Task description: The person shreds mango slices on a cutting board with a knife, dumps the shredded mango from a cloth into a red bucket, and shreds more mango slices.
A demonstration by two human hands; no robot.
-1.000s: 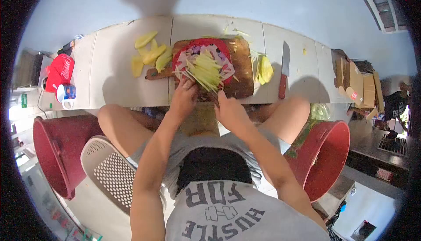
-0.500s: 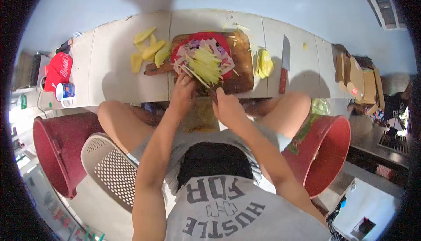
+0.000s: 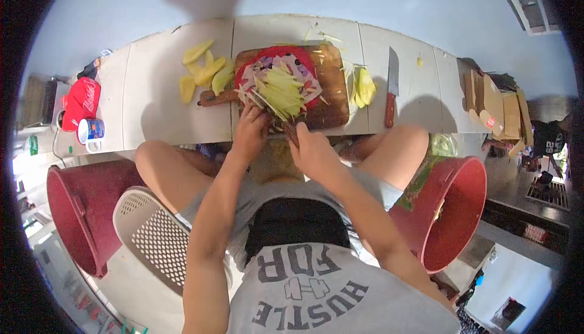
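My right hand (image 3: 311,151) is closed around the dark handle of a knife (image 3: 291,131), whose thin blade points up and left beside the pile. Close to the blade, my left hand (image 3: 250,128) has its fingers curled at the near edge of the board; what they hold is hidden. Pale yellow-green strips (image 3: 280,90) lie heaped on a red-rimmed mat with a patterned middle (image 3: 248,69). Beneath it is a wooden cutting board (image 3: 333,84), its handle pointing left.
Peeled yellow-green pieces (image 3: 204,71) lie left of the board, and more (image 3: 364,87) to its right. A red-handled knife (image 3: 392,87) rests farther right. A mug (image 3: 91,129) stands at far left. Red bins (image 3: 91,212) flank my legs, with a perforated basket (image 3: 155,233) by the left one.
Both hands have moved slightly, the right one a little left with the knife. The whole view has shifted slightly. The heap of strips looks much the same.
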